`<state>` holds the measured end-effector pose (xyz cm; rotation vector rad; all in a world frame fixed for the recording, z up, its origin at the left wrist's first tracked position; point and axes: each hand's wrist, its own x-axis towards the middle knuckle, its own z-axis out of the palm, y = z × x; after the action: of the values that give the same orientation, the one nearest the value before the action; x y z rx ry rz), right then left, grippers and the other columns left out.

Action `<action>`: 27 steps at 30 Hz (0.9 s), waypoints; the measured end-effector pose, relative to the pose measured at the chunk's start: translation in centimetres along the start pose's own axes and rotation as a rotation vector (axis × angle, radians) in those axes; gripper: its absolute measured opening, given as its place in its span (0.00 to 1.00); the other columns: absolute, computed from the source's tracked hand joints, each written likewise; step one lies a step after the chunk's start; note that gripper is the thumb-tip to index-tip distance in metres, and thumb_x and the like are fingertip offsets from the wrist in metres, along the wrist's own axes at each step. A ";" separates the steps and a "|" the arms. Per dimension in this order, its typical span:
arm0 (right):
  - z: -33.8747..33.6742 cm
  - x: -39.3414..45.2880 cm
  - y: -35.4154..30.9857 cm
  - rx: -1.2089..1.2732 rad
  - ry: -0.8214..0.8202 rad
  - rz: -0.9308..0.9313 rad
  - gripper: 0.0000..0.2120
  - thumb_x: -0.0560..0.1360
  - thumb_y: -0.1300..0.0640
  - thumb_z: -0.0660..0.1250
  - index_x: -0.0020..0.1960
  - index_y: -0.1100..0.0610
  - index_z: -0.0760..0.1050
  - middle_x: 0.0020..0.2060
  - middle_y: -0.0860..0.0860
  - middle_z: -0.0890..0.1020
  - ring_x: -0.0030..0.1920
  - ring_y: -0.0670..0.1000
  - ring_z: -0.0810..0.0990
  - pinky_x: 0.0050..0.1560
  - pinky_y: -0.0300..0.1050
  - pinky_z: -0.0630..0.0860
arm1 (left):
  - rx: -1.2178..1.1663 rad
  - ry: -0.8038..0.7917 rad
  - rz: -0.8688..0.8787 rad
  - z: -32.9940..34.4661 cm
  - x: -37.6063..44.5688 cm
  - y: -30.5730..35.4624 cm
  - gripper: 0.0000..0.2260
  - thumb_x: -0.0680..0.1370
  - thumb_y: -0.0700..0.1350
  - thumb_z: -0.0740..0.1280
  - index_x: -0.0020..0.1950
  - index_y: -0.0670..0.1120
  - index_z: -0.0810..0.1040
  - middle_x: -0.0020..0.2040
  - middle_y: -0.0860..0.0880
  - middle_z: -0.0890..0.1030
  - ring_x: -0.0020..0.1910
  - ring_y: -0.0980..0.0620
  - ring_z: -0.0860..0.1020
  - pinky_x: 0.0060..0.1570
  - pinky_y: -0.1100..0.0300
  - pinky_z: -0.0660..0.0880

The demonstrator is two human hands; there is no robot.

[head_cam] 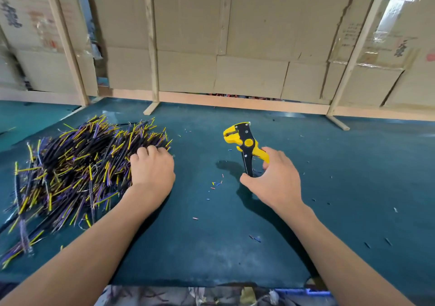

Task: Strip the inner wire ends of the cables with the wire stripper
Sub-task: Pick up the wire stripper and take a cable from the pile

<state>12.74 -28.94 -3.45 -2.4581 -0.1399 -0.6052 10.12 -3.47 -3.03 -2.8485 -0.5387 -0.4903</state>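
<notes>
Left hand (151, 172) curls its fingers into the heap of black cables with yellow and purple wire ends (77, 164), fishing one out, while right hand (273, 178) grips the yellow-and-black wire stripper (246, 144) upright (jaws above the fingers, ready).

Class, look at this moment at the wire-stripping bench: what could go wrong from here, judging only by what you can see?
1. The left hand reaches into a tangled pile of cables; it may drag out several at once, or get pricked by wire ends.
2. The right hand holds the wire stripper only by its handle ends, so it may slip.
</notes>
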 end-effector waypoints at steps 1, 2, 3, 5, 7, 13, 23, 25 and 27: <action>-0.1 -0.3 -0.2 0.005 0.014 -0.033 0.32 0.61 0.45 0.75 0.63 0.50 0.74 0.45 0.45 0.75 0.50 0.52 0.75 0.49 0.45 0.70 | -0.011 0.019 0.008 -0.1 -0.2 0.0 0.11 0.78 0.42 0.62 0.60 0.41 0.72 0.59 0.41 0.76 0.58 0.39 0.75 0.54 0.50 0.71; -0.2 -0.6 -0.4 0.013 0.035 -0.065 0.32 0.61 0.45 0.75 0.63 0.50 0.74 0.45 0.45 0.74 0.49 0.52 0.75 0.49 0.46 0.70 | -0.027 0.047 0.024 -0.4 -0.3 0.0 0.11 0.77 0.40 0.61 0.58 0.41 0.72 0.57 0.41 0.76 0.56 0.39 0.75 0.52 0.49 0.71; -0.3 -1.0 -0.5 0.018 0.055 -0.086 0.32 0.60 0.44 0.75 0.62 0.50 0.75 0.43 0.44 0.74 0.47 0.51 0.74 0.49 0.45 0.70 | -0.047 0.077 0.049 -0.6 -0.4 0.0 0.09 0.76 0.38 0.61 0.56 0.40 0.72 0.54 0.40 0.77 0.52 0.38 0.77 0.49 0.49 0.71; -0.7 -1.7 -0.1 0.023 0.093 -0.104 0.32 0.59 0.40 0.71 0.61 0.48 0.74 0.41 0.41 0.71 0.45 0.49 0.72 0.47 0.44 0.69 | -0.088 0.144 0.123 -0.7 -0.7 0.3 0.06 0.75 0.35 0.65 0.51 0.40 0.73 0.45 0.41 0.79 0.43 0.39 0.80 0.41 0.49 0.72; -1.1 -2.2 0.5 0.023 0.127 -0.097 0.31 0.59 0.37 0.68 0.60 0.46 0.73 0.40 0.39 0.70 0.44 0.46 0.71 0.47 0.43 0.67 | -0.150 0.217 0.204 -0.7 -0.8 0.6 0.06 0.74 0.35 0.69 0.48 0.41 0.75 0.37 0.44 0.79 0.33 0.41 0.81 0.30 0.54 0.68; -2.7 -2.5 0.2 0.067 0.066 0.025 0.31 0.61 0.42 0.77 0.62 0.46 0.73 0.42 0.38 0.71 0.46 0.46 0.73 0.48 0.43 0.67 | -0.439 0.286 0.321 -1.5 -1.4 1.4 0.03 0.80 0.40 0.68 0.53 0.43 0.78 0.41 0.46 0.79 0.36 0.41 0.81 0.24 0.54 0.69; -3.0 -1.8 0.9 0.625 -0.009 0.183 0.20 0.65 0.54 0.83 0.50 0.50 0.75 0.40 0.37 0.84 0.33 0.49 0.85 0.29 0.35 0.76 | -0.697 0.404 0.389 -1.5 -2.0 1.0 0.06 0.83 0.43 0.63 0.57 0.44 0.78 0.46 0.50 0.82 0.40 0.41 0.80 0.32 0.50 0.75; -3.0 -1.5 1.0 0.666 -0.026 0.137 0.08 0.70 0.58 0.79 0.44 0.50 0.82 0.40 0.44 0.86 0.33 0.50 0.85 0.27 0.35 0.74 | -0.772 0.401 0.403 -1.7 -2.1 1.0 0.06 0.83 0.42 0.63 0.59 0.46 0.76 0.45 0.52 0.82 0.38 0.41 0.80 0.31 0.50 0.76; -2.7 -1.4 1.3 0.665 -0.027 0.087 0.06 0.71 0.60 0.77 0.40 0.51 0.83 0.38 0.47 0.86 0.35 0.52 0.84 0.32 0.40 0.75 | -0.825 0.391 0.439 -1.7 -2.2 1.0 0.08 0.84 0.42 0.61 0.61 0.52 0.70 0.44 0.54 0.81 0.36 0.41 0.79 0.33 0.48 0.77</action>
<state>10.70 -31.49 -2.79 -1.8168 -0.2056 -0.4021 8.10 -5.48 -2.38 -3.2805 0.4698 -1.3881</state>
